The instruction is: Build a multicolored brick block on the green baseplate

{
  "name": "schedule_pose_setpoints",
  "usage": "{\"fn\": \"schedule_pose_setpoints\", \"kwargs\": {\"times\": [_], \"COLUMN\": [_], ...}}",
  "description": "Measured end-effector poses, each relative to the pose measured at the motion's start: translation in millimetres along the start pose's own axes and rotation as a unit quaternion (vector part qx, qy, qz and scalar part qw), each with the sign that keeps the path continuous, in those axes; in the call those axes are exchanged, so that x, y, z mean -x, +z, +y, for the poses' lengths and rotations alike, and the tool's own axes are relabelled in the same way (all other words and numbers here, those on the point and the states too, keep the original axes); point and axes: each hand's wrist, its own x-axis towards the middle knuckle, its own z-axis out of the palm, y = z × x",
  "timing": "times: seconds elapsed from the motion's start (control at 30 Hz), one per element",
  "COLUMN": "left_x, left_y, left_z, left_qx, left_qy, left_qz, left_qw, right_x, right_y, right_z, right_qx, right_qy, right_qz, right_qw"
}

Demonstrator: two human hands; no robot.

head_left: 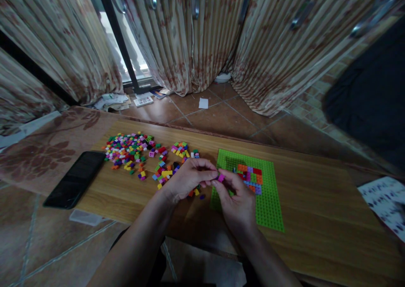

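A small magenta toy brick (220,178) sits between the fingertips of both hands, just over the left edge of the green baseplate (272,207). My right hand (238,200) pinches it between thumb and forefinger. From the other side, the closed thumb and forefinger of my left hand (190,178) grip it too; the fingers partly cover it. On the baseplate stands a patch of joined bricks (253,178) in red, orange, purple, blue and green, part of it behind my right hand. Loose bricks (166,174) lie beside and behind my left hand.
A large pile of mixed bricks (126,150) covers the left of the wooden table (316,202), with a smaller heap (180,148) nearer the middle. A black phone (76,179) lies at the left edge. A printed sheet (384,202) is at the far right.
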Motion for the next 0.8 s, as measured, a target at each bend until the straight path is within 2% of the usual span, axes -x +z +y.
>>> {"fn": "schedule_pose_setpoints", "kwargs": {"times": [0.13,0.3,0.4,0.47,0.5,0.57,0.63,0.7,0.8], "left_x": [-0.6,-1.8,-4.1,-6.7,-8.0,-9.7,-9.5,-7.9,-5.3], "left_y": [-1.6,-9.7,-16.1,-20.5,-22.5,-25.8,-27.4,-27.4,-25.8], "left_z": [1.6,5.3,5.1,2.9,1.6,-0.3,-0.6,0.8,4.0], "left_qx": [0.044,0.048,0.000,-0.095,-0.162,-0.302,-0.412,-0.468,-0.485], "left_qy": [0.001,-0.012,-0.004,0.042,0.074,0.124,0.137,0.131,0.132], "left_qz": [0.031,0.033,0.040,0.055,0.066,0.093,0.113,0.124,0.123], "left_qw": [0.999,0.998,0.999,0.993,0.982,0.940,0.894,0.865,0.856], "right_x": [-0.8,-1.6,-1.7,-2.1,-2.5,-3.6,-4.7,-5.2,-4.3], "right_y": [-1.1,-5.3,-6.1,-5.8,-5.6,-5.4,-5.7,-6.6,-8.8], "right_z": [2.8,1.6,-1.2,-2.9,-3.7,-5.2,-6.4,-7.0,-5.6], "right_qx": [-0.011,0.019,0.001,-0.039,-0.063,-0.111,-0.150,-0.161,-0.092], "right_qy": [-0.004,-0.016,-0.001,0.025,0.039,0.064,0.082,0.086,0.062], "right_qz": [0.046,0.038,0.028,0.027,0.026,0.016,0.001,-0.012,-0.003], "right_qw": [0.999,0.999,1.000,0.999,0.997,0.992,0.985,0.983,0.994]}}
